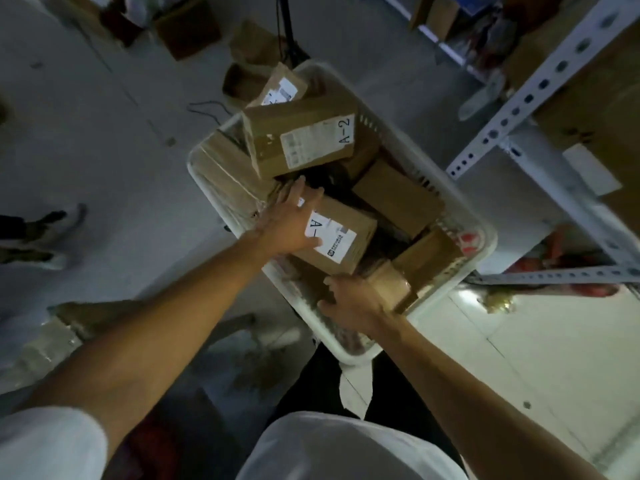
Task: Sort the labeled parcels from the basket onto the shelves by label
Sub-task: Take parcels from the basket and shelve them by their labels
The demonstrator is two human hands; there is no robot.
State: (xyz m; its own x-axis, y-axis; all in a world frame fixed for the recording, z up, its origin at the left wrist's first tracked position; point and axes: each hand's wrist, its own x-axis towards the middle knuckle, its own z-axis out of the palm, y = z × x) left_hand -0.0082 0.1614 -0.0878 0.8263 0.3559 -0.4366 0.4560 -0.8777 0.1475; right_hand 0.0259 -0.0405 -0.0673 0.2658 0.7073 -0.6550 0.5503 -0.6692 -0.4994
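Observation:
A white plastic basket on the floor holds several brown cardboard parcels. My left hand lies with straight fingers on the left side of a parcel whose white label starts with "A-"; the thumb covers part of the label. My right hand touches the near lower edge of that same parcel, fingers bent under it. Behind it, a larger parcel marked "A-2" lies on top of the pile. More parcels fill the right side of the basket.
A white metal shelf rack stands to the right with cardboard boxes on it. Loose boxes lie on the grey floor behind the basket. Another person's feet stand at the far left.

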